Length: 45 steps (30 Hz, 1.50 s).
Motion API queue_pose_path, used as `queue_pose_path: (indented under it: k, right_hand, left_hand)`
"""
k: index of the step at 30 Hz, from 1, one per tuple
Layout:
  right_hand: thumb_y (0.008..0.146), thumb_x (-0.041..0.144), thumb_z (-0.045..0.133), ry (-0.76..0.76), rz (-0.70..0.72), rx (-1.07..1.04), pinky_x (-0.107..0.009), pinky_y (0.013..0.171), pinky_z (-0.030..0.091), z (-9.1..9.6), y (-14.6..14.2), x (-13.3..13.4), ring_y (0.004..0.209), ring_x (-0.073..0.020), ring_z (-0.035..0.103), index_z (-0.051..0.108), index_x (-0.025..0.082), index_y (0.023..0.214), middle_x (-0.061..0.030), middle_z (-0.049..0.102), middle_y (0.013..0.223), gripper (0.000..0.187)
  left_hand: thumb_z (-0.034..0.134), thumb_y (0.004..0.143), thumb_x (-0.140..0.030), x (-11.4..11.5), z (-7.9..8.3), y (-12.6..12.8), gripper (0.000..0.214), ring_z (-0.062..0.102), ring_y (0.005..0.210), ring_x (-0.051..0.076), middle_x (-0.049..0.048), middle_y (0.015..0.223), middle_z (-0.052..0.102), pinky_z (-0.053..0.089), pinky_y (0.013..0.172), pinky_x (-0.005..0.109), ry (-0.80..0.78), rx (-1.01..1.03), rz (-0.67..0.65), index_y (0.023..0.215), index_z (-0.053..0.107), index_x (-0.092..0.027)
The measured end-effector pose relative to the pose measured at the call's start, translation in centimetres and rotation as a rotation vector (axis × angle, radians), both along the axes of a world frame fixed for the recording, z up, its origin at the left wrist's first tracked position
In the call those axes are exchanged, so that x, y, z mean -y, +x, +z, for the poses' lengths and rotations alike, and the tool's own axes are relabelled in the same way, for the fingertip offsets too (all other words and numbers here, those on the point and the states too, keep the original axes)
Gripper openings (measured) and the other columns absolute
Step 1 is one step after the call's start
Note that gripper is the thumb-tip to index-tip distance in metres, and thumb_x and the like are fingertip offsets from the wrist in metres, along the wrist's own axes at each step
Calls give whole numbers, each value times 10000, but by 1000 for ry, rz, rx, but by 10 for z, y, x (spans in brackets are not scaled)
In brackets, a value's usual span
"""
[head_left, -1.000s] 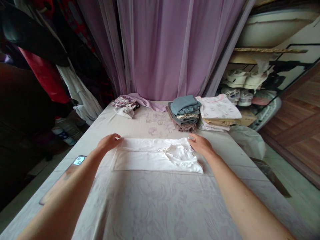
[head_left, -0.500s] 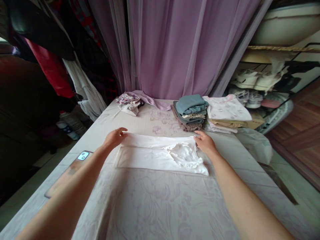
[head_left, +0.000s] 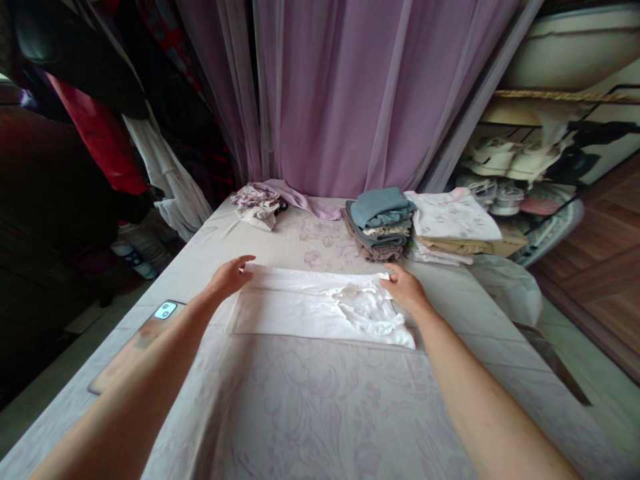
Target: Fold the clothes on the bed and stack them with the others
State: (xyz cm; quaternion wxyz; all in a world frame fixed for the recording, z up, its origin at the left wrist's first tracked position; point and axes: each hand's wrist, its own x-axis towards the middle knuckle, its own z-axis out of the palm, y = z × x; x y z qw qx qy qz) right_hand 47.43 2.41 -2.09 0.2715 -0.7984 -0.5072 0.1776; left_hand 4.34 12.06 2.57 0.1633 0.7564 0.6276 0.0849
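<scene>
A white garment [head_left: 300, 310] lies folded into a long strip across the bed [head_left: 320, 413], with lace bunched at its right end. My left hand [head_left: 227, 277] rests at the strip's far left corner, fingers curled onto the cloth edge. At the far right corner my right hand [head_left: 405, 288] pinches the cloth. Both forearms reach forward from the bottom of the view.
A phone [head_left: 135, 343] lies on the bed's left edge. At the far end stand a grey-blue folded stack [head_left: 377, 223], a pale folded stack [head_left: 453, 223] and a crumpled floral piece [head_left: 257, 203]. Purple curtains hang behind. Hanging clothes are on the left, a shoe rack on the right.
The view shifted slightly. My right hand has slid a little left along the garment's far edge, gathering the corner; my left hand has barely moved.
</scene>
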Motion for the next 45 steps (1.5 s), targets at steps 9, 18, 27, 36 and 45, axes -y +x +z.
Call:
queue_pose_path:
  k: [9, 18, 27, 36, 45]
  right_hand:
    - [873, 352, 535, 97, 71, 379, -349, 930, 477, 42, -29, 3, 1132, -259, 599, 612, 218, 1281, -119, 616, 1282, 437]
    - [964, 527, 373, -222, 750, 394, -629, 1138, 138, 42, -131, 21, 1484, -293, 176, 395, 332, 1477, -84, 227, 1618, 550]
    - [993, 472, 315, -156, 677, 399, -523, 1149, 212, 42, -115, 45, 1433, -240, 315, 454, 275, 1441, -78, 388, 1549, 508]
    - [1001, 437, 250, -224, 462, 424, -495, 1176, 176, 35, -108, 22, 1463, -226, 255, 386, 207, 1479, -96, 320, 1582, 548]
    - [983, 314, 251, -43, 368, 327, -386, 1141, 313, 17, -32, 27, 1370, -184, 432, 580, 223, 1335, -64, 515, 1460, 491]
  left_hand:
    - [438, 926, -286, 21, 1, 25, 418, 571, 1225, 241, 101, 1406, 546, 433, 1055, 359, 259, -136, -213, 1297, 610, -201]
    - [257, 995, -538, 44, -30, 61, 560, 154, 1497, 304, 62, 1627, 202, 133, 1164, 607, 39, -257, -420, 1517, 306, -342]
    - [294, 1002, -429, 39, -27, 68, 495, 260, 1466, 309, 60, 1594, 309, 242, 1149, 572, 65, -248, -239, 1470, 415, -325]
    - [283, 982, -499, 57, -26, 89, 640, 249, 1471, 299, 112, 1585, 310, 229, 1177, 524, 129, -269, -143, 1510, 342, -144]
    - [264, 975, -517, 56, -29, 85, 641, 266, 1461, 317, 109, 1576, 332, 212, 1159, 583, 166, -270, -134, 1501, 362, -165]
